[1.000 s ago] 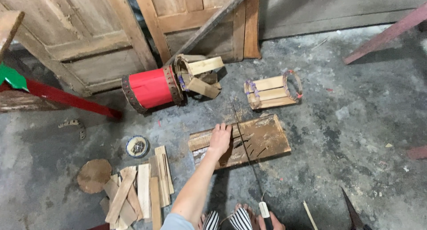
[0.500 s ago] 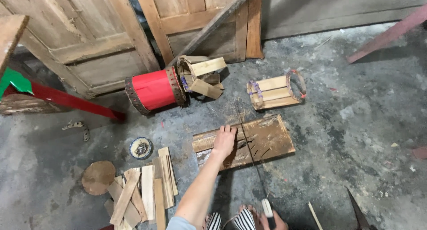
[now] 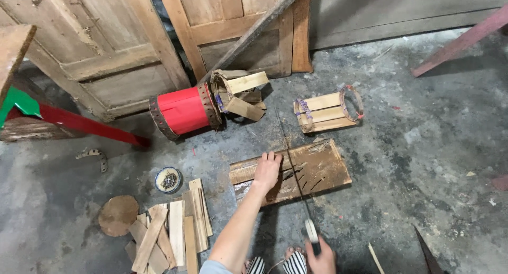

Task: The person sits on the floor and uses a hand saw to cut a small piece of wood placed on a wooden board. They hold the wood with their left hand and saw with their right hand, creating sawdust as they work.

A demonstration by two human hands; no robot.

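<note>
No packages, labels, signs or screens anywhere on this floor: nothing printed, nothing boxed, nothing lit up.

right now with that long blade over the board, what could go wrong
The left hand lies flat on the wooden board right beside the thin long blade that the right hand grips by the handle; a slip could cut the fingers. The bare toes sit close under the handle, so a dropped blade might hit them.
</note>
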